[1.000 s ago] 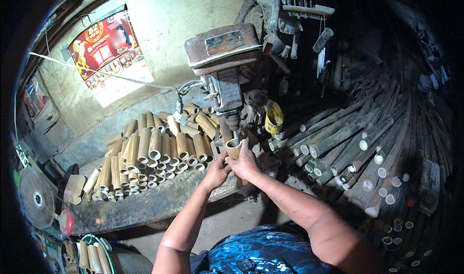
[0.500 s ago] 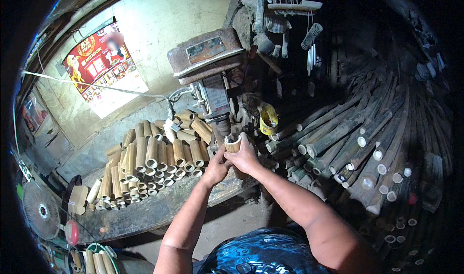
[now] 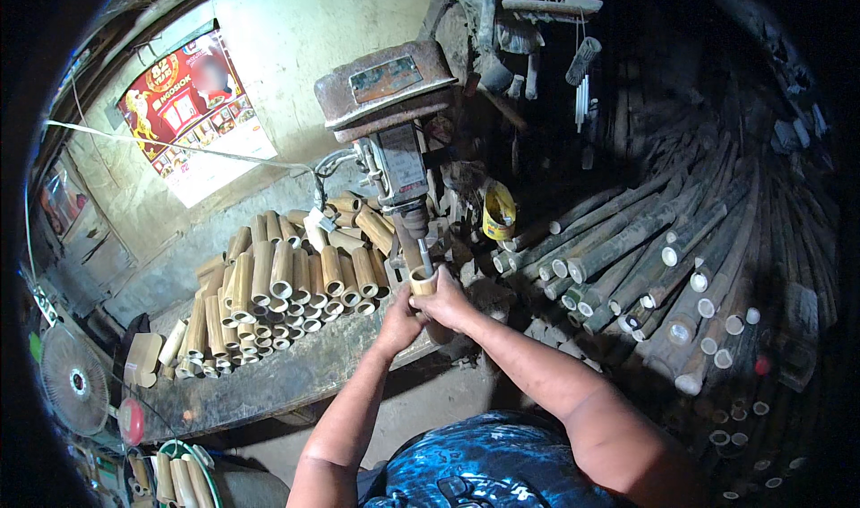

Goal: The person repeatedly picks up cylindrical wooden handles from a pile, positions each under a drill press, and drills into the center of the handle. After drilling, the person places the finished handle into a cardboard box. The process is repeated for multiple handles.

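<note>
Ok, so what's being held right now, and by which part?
A bamboo tube. The left hand and right hand grip its sides, just below the open upper rim; the fingers' exact reach lower down is hidden.

Brightly lit wall (image 3: 291,47), deep shadow right, fisheye-bent dark edges

Bamboo tube (image 3: 421,288) lower; more drill bit (image 3: 425,254) visible

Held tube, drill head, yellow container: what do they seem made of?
Tube: likely bamboo, smooth tan with a thick pale cut rim. Drill head: probably metal, dull, blotched brown as if rusted. Container: plastic or painted metal, smudged bright yellow; unclear.
</note>
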`<action>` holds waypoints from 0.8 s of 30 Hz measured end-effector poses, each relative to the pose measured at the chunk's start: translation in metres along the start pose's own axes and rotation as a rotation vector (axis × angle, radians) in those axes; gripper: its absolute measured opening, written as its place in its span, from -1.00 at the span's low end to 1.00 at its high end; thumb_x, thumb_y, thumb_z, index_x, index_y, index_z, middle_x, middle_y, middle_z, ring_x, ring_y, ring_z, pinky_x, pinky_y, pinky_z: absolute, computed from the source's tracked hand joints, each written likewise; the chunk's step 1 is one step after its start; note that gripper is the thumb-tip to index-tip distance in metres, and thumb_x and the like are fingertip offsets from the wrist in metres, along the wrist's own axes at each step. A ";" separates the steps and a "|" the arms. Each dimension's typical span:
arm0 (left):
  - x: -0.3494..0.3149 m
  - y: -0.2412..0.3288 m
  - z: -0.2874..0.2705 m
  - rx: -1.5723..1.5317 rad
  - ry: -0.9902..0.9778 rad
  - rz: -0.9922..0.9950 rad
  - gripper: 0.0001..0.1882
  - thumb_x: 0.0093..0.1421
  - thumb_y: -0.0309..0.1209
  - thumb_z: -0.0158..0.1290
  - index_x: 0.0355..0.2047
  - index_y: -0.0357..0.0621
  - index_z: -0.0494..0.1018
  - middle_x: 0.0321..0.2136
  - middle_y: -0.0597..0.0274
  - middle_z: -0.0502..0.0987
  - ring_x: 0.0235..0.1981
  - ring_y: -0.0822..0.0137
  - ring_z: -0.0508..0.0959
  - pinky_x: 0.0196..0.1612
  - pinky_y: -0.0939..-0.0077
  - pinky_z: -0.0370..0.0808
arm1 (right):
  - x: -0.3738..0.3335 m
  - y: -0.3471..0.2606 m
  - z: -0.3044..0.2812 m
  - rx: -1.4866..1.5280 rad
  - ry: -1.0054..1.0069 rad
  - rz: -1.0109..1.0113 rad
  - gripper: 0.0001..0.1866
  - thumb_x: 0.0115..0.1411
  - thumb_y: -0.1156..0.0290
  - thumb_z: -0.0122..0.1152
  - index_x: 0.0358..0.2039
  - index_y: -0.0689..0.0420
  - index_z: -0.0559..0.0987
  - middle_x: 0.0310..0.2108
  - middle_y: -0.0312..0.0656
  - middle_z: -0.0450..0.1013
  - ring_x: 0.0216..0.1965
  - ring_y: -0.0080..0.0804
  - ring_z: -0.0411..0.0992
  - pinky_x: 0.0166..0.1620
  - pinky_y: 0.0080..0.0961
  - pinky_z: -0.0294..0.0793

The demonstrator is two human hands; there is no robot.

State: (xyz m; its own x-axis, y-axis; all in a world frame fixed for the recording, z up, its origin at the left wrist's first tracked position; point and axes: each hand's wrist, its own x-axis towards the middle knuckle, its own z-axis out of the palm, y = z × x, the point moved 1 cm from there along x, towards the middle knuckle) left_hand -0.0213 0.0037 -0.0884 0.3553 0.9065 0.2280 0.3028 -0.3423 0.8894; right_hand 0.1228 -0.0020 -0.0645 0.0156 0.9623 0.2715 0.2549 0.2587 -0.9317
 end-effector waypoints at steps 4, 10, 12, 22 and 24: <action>-0.046 -0.005 0.029 0.165 0.023 -0.075 -0.28 -0.02 -0.36 0.31 0.15 -0.17 0.27 -0.09 -0.05 0.57 -0.05 0.10 0.58 0.00 0.27 0.52 | -0.060 0.047 -0.009 0.440 -0.191 0.195 -0.02 0.01 0.20 0.51 0.31 0.14 0.08 0.15 -0.11 0.26 0.19 -0.34 0.22 0.26 -0.33 0.20; -0.084 0.017 0.060 0.452 -0.136 0.505 -0.37 -0.04 -0.48 0.24 0.10 -0.08 0.36 -0.03 -0.02 0.48 0.09 -0.06 0.46 0.10 0.20 0.45 | -0.085 0.111 -0.028 1.234 -0.417 1.053 -0.32 0.20 -0.26 0.08 -0.02 0.13 0.52 -0.16 -0.05 0.53 -0.08 -0.16 0.52 0.06 -0.15 0.50; -0.091 0.022 0.060 0.596 -0.230 0.721 -0.32 -0.11 -0.51 0.23 0.11 -0.13 0.35 0.08 -0.07 0.40 0.18 -0.13 0.36 0.23 0.16 0.34 | -0.067 0.114 -0.032 0.877 -0.462 0.892 -0.52 0.22 -0.08 0.15 -0.18 0.13 0.54 -0.32 -0.16 0.56 -0.34 -0.25 0.57 -0.20 -0.15 0.61; 0.005 0.002 0.038 -0.352 0.054 -0.101 -0.35 0.20 -0.26 0.24 0.21 -0.26 0.25 0.04 0.07 0.47 0.05 0.27 0.44 0.15 0.36 0.36 | -0.010 0.041 -0.018 0.204 -0.213 0.119 -0.48 0.05 0.54 0.25 0.06 0.23 0.37 -0.10 -0.10 0.47 -0.07 -0.30 0.45 0.03 -0.33 0.41; 0.016 0.023 0.028 -0.371 0.085 0.000 -0.35 0.17 -0.25 0.27 0.18 -0.25 0.29 0.01 0.09 0.49 0.03 0.30 0.45 0.15 0.39 0.35 | 0.002 0.013 -0.024 -0.044 -0.151 0.023 -0.50 0.06 0.54 0.23 0.05 0.23 0.36 -0.08 -0.04 0.47 -0.04 -0.25 0.45 0.06 -0.31 0.40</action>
State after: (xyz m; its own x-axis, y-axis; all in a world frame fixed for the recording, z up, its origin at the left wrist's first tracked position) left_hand 0.0162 0.0038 -0.0758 0.2756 0.9292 0.2462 -0.0434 -0.2439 0.9688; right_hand 0.1489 0.0010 -0.0703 -0.1231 0.9705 0.2074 0.2979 0.2355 -0.9251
